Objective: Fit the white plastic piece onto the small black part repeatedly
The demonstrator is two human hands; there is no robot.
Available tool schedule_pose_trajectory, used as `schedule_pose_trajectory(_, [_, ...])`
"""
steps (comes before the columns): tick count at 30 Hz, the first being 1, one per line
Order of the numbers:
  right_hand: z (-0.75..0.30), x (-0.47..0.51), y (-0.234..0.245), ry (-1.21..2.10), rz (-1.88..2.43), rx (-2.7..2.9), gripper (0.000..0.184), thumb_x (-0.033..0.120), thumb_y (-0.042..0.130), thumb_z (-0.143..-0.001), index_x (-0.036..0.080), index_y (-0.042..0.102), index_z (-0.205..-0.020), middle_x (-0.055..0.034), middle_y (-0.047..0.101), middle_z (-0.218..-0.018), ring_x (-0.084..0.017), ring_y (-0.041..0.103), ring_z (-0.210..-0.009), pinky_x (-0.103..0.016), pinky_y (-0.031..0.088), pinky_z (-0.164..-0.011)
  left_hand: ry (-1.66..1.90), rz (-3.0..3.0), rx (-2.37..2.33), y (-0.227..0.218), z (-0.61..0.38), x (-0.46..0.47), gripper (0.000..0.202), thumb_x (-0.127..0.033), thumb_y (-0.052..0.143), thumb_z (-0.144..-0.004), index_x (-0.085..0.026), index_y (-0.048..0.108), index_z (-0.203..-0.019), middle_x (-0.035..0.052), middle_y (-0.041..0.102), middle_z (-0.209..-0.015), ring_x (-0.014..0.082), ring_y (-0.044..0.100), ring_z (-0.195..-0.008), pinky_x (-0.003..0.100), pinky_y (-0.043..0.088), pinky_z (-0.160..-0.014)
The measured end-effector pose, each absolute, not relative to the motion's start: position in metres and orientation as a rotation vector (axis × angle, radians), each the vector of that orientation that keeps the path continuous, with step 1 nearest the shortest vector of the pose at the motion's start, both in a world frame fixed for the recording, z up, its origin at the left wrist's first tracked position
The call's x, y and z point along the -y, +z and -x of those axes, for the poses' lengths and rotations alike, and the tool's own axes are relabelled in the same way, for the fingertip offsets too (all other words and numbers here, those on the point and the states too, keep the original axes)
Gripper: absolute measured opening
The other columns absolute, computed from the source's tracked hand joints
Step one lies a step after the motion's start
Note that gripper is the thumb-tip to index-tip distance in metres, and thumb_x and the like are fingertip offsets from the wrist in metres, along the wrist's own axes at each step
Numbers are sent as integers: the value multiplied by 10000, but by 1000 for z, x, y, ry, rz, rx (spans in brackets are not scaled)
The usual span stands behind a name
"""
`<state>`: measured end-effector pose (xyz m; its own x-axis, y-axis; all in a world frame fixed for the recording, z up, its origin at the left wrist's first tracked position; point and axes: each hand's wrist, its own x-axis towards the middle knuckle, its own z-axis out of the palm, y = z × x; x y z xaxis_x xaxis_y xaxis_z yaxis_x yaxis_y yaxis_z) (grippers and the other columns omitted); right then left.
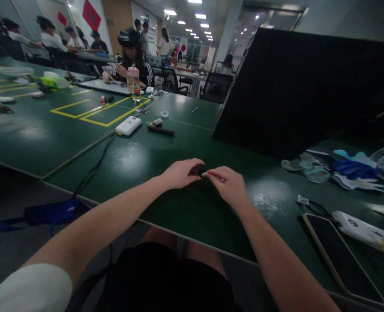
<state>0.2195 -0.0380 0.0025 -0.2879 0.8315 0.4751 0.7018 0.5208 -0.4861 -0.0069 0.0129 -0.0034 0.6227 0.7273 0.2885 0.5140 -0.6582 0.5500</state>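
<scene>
Over the green table, both hands meet in front of me. My left hand is closed around a small dark object, mostly covered by the fingers, so its kind does not show. From the right, my right hand pinches a thin pale stick-like piece between thumb and fingertips. The pale tip points at the dark object; whether they touch I cannot tell. Beyond the hands lies a black bar with a small whitish piece beside it, and a white roll of tape.
A white power bank with a black cable lies left. A big black panel leans at right. Gloves, a phone and another white power bank lie right. A person sits opposite, behind a pink-capped bottle.
</scene>
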Motion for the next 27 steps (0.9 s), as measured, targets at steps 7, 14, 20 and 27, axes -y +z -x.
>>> schedule_pose_trajectory(7, [-207, 35, 1, -11, 1432, 2079, 186, 303, 668, -931, 229, 717, -1094, -68, 681, -1003, -215, 625, -854, -335, 485, -690, 697, -2466, -974, -4, 4, -12, 494, -360, 696, -874, -254, 545, -1332, 57, 687, -1265, 246, 671, -1090, 393, 537, -943])
schedule_pose_trajectory(14, [-221, 33, -1, 110, 1568, 2008, 332, 458, 736, -868, 185, 707, -1056, -68, 659, -947, -195, 611, -762, -335, 491, -655, 679, -2430, -1143, -5, 9, -12, 491, -395, 682, -878, -267, 539, -1330, 42, 729, -1130, 247, 700, -1007, 385, 546, -881])
schedule_pose_trajectory(20, [-247, 36, 0, 320, 1623, 2143, 571, 542, 802, -762, 224, 694, -1223, -116, 640, -1213, -255, 651, -989, -385, 542, -805, 661, -2381, -1248, -3, 13, -14, 479, -390, 671, -884, -276, 539, -1330, 40, 737, -1119, 243, 706, -1002, 374, 549, -879])
schedule_pose_trajectory(27, [-280, 31, 8, 428, 1848, 2124, 384, 572, 762, -773, 238, 767, -963, -98, 688, -1116, -255, 658, -920, -395, 533, -764, 655, -2387, -1303, -1, 17, -14, 505, -399, 658, -892, -263, 525, -1360, 54, 729, -1159, 245, 703, -1037, 372, 547, -898])
